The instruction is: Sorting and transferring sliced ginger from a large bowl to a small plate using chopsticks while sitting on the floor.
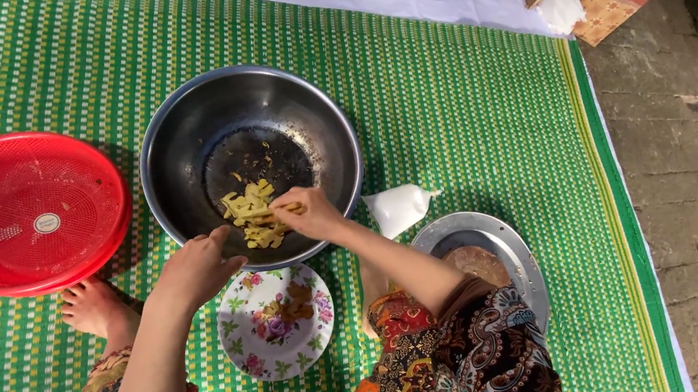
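Note:
A large steel bowl [327, 123] sits on the green woven mat, with a small heap of yellow food pieces [249, 215] at its near side. My right hand [306, 214] reaches into the bowl and pinches some of the yellow pieces. My left hand [195, 270] rests at the bowl's near rim, fingers loosely curled and holding nothing that I can see. Just below the bowl lies a flowered plate [276, 324] with a few brown bits on it.
A red mesh basket [17, 214] stands left of the bowl. A white plastic bag [399, 207] and a steel plate [495, 237] lie to the right. My bare foot [93, 308] rests on the mat [467, 108]. Wooden legs and a bottle stand at the far edge; concrete floor lies right.

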